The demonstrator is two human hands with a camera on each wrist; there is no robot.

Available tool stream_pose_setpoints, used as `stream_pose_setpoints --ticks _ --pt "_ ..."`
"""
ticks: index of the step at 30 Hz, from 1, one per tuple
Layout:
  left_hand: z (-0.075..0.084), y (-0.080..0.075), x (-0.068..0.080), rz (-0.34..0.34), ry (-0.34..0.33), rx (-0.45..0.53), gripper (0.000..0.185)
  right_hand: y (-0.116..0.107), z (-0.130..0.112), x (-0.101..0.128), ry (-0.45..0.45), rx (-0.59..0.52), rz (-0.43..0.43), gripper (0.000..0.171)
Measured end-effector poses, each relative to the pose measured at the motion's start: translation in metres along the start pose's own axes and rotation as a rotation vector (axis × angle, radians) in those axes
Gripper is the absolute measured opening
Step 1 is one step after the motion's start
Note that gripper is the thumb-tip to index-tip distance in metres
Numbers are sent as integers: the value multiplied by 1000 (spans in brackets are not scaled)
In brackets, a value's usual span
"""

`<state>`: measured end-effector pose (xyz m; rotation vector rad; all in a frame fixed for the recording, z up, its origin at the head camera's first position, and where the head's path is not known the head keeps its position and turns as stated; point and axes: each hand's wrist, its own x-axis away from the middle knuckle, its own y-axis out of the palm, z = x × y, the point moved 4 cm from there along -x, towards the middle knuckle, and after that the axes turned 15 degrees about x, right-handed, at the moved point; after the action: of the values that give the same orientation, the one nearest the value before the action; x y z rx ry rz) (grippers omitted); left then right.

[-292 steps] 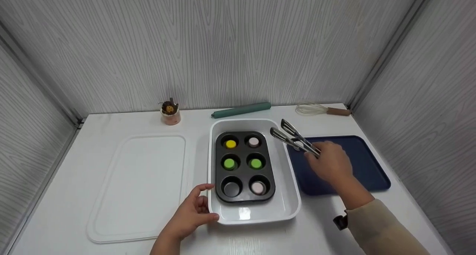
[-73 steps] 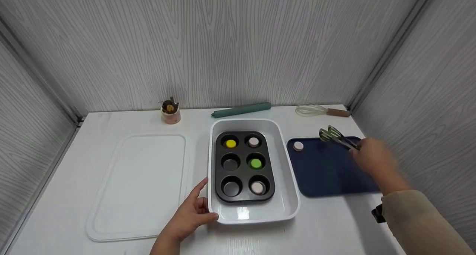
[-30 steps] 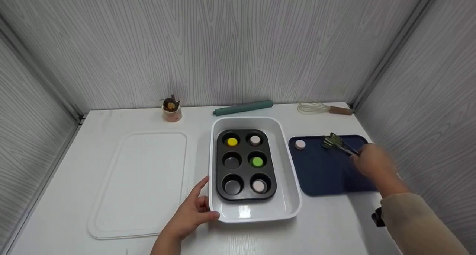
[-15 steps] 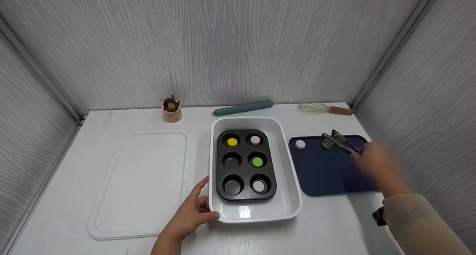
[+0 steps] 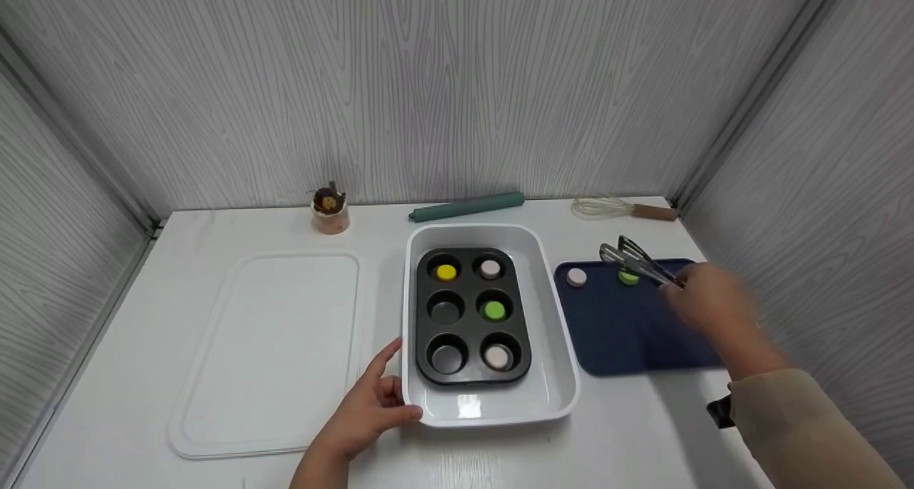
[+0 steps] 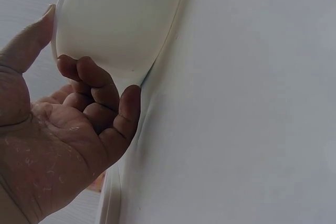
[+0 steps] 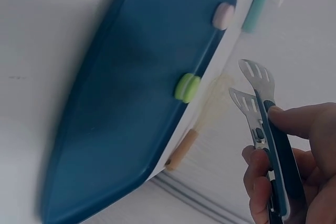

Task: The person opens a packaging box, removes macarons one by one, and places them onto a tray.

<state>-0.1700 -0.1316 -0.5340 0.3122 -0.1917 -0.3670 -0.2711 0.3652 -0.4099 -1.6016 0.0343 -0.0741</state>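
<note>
My right hand (image 5: pixel 710 300) holds a pair of metal serving tongs (image 7: pixel 275 145), their two slotted heads apart with nothing between them. The heads hover over the back edge of a navy blue tray (image 5: pixel 628 332). On that tray lie a green macaron (image 7: pixel 187 87) and a pink macaron (image 7: pixel 223 16). My left hand (image 5: pixel 371 403) grips the near left corner of a white rectangular bin (image 5: pixel 500 407), thumb and fingers against its walls. Inside the bin sits a dark muffin pan (image 5: pixel 468 380). Its cups hold a yellow macaron (image 5: pixel 445 272), a green macaron (image 5: pixel 494 310) and two pink ones; two left cups are bare.
A white lid (image 5: pixel 275 353) lies flat at the left. Along the back wall are a small potted ornament (image 5: pixel 330 214), a green rolling pin (image 5: pixel 468 207) and a whisk with a wooden handle (image 5: pixel 653 212). Panels stand at the back and both sides.
A green macaron left the pan's middle left cup between the earlier frames. It now lies on the blue tray; the tongs have released it and risen. The left hand stays at the bin.
</note>
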Motion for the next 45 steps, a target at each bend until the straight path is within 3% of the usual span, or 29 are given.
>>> stream_pose_setpoints --ticks 11,28,34,38,45 --pt "-2 1 1 -12 5 11 115 -17 -44 2 -67 29 157 22" --pt "1 0 1 -8 -2 24 117 -8 -131 -25 -63 -126 78 26" --pt "3 0 1 -12 7 16 116 3 -155 -25 -66 -102 87 29" --pt "3 0 2 -2 -1 12 116 14 -172 -22 -87 -64 47 31" --pt "2 -1 2 -1 4 3 115 21 -196 -19 -146 -24 0 21"
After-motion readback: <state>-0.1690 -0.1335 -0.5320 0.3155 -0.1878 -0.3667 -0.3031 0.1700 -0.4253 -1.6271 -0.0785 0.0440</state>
